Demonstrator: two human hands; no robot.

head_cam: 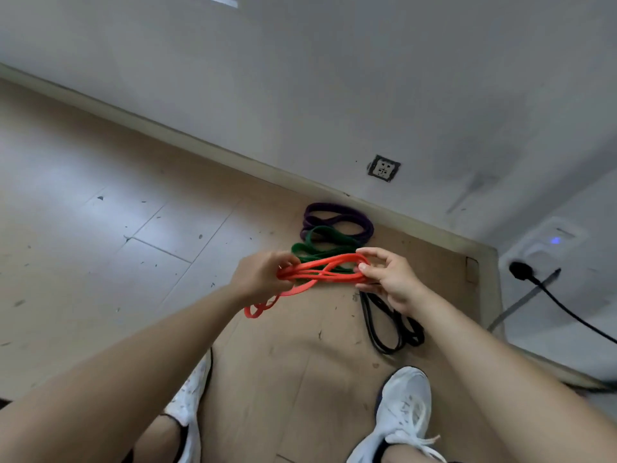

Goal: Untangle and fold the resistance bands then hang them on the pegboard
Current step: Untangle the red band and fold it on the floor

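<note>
Below the socket point(384, 167), purple band point(337, 215), green band point(320, 240) and black band point(390, 332) lie on the floor point(133, 228), purple nearest it. The red band point(320, 274) is held in the air lower still, over the green one, gathered in loops. The left hand point(258, 275) grips one end, fingers curled; the right hand point(389, 282) pinches the other. Strands cross mid-span, so a twist may get folded in. The loop dangling under the left hand could slip and undo the fold.

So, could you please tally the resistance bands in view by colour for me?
red band: 1
green band: 1
purple band: 1
black band: 1
Total: 4
</note>
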